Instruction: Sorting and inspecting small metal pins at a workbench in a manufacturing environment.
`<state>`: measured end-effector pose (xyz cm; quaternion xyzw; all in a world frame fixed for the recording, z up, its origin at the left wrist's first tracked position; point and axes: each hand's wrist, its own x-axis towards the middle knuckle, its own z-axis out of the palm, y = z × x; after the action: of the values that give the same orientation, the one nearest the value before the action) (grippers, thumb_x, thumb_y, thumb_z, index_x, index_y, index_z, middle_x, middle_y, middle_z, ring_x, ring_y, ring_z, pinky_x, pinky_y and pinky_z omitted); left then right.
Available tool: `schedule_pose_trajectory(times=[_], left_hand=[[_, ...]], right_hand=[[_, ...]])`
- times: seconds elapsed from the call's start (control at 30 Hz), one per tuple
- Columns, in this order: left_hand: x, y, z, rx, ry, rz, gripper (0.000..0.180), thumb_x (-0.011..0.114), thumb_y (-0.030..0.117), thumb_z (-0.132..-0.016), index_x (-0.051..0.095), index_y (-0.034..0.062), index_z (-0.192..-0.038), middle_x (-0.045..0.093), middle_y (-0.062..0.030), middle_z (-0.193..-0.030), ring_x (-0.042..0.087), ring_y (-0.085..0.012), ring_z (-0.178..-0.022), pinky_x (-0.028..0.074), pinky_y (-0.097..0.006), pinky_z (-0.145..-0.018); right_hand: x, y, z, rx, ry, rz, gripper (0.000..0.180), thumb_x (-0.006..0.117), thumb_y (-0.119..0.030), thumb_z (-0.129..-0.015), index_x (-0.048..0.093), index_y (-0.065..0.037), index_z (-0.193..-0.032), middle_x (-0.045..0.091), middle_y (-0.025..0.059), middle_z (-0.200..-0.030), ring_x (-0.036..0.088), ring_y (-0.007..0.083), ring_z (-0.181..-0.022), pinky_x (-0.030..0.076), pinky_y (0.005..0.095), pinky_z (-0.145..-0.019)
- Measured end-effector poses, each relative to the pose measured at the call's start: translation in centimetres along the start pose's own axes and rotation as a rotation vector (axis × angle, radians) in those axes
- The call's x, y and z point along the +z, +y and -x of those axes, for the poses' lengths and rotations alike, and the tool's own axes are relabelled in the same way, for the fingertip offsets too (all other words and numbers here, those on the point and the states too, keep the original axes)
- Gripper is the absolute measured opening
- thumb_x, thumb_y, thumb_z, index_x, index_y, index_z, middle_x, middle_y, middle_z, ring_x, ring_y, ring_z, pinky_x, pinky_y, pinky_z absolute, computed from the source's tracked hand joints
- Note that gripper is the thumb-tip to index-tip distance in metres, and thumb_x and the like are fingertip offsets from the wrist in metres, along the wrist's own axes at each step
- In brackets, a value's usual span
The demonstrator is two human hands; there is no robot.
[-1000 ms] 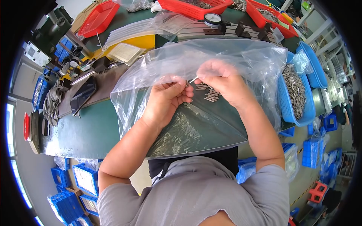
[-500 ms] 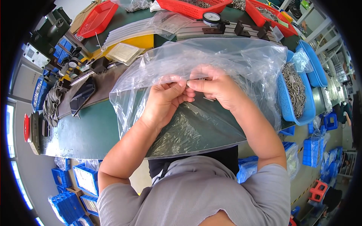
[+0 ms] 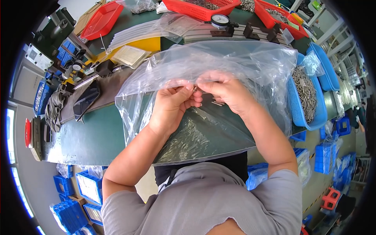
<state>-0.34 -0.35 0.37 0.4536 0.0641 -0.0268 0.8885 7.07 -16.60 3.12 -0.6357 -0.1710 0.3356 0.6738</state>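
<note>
My left hand (image 3: 172,102) is closed, thumb and forefinger pinching a small metal pin (image 3: 195,89). Beside it, my right hand (image 3: 225,91) curls with thumb and forefinger brought together close to the pin's upper end. A few more metal pins (image 3: 217,103) poke out below the right palm, apparently held in its curled fingers. A large clear plastic bag (image 3: 250,55) lies over the green bench top, and its film covers the fingertips of both hands, blurring them.
To the right stands a blue basket (image 3: 307,94) full of metal pins, with another blue basket (image 3: 328,72) behind it. Red trays (image 3: 102,19) line the far side. A dial gauge (image 3: 220,19) sits on a fixture at the back. A dark cloth (image 3: 87,98) lies left.
The right thumb has drawn slightly up and away from the left fingertips, uncovering more of the pin. The pins under the right palm show more clearly.
</note>
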Motion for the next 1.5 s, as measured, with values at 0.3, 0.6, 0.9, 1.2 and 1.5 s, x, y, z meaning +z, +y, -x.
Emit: schedule_pose_trajectory(times=[0.3, 0.6, 0.9, 1.2, 1.5], left_hand=[[-0.1, -0.2, -0.2, 0.052, 0.056, -0.072, 0.015, 0.055, 0.011, -0.089, 0.059, -0.0022, -0.096, 0.063, -0.0113, -0.084, 0.061, -0.018, -0.073, 0.051, -0.029, -0.066], [-0.5, 0.1, -0.4, 0.192, 0.177, -0.076, 0.01, 0.054, 0.006, -0.087, 0.056, -0.0013, -0.093, 0.062, -0.0102, -0.082, 0.061, -0.0167, -0.072, 0.051, -0.028, -0.064], [-0.4, 0.3, -0.4, 0.212, 0.161, -0.049, 0.009, 0.054, 0.006, -0.086, 0.055, -0.0007, -0.093, 0.061, -0.0096, -0.081, 0.06, -0.0162, -0.071, 0.05, -0.027, -0.063], [-0.3, 0.5, -0.2, 0.12, 0.135, -0.062, 0.011, 0.056, 0.007, -0.086, 0.055, 0.0013, -0.095, 0.061, -0.0091, -0.082, 0.06, -0.0161, -0.073, 0.048, -0.026, -0.062], [-0.4, 0.1, -0.3, -0.031, 0.118, 0.01, 0.013, 0.055, 0.008, -0.088, 0.059, -0.0013, -0.096, 0.064, -0.0117, -0.087, 0.061, -0.0172, -0.075, 0.05, -0.028, -0.066]], right_hand=[[0.4, 1.0, -0.7, -0.052, 0.06, 0.003, 0.021, 0.062, -0.018, -0.084, 0.061, -0.005, -0.099, 0.06, -0.0007, -0.078, 0.044, 0.0031, -0.058, 0.032, 0.0175, -0.05], [-0.7, 1.0, -1.7, 0.004, 0.117, -0.334, 0.022, 0.061, -0.014, -0.081, 0.058, -0.005, -0.101, 0.059, 0.0027, -0.084, 0.055, 0.0124, -0.078, 0.043, 0.028, -0.067], [0.4, 3.2, -2.0, -0.583, 0.149, 1.201, 0.02, 0.068, -0.009, -0.069, 0.063, -0.011, -0.089, 0.061, 0.01, -0.088, 0.058, 0.0292, -0.084, 0.046, 0.0394, -0.073], [0.3, 3.9, -2.0, -0.748, 0.07, 1.236, 0.016, 0.066, -0.01, -0.073, 0.057, -0.005, -0.085, 0.058, 0.0141, -0.09, 0.056, 0.0355, -0.087, 0.046, 0.0431, -0.072], [-0.9, 1.6, -1.2, -0.497, 0.199, 0.454, 0.013, 0.056, -0.008, -0.088, 0.055, 0.0, -0.098, 0.055, 0.0009, -0.086, 0.052, 0.0101, -0.083, 0.044, 0.0242, -0.075]])
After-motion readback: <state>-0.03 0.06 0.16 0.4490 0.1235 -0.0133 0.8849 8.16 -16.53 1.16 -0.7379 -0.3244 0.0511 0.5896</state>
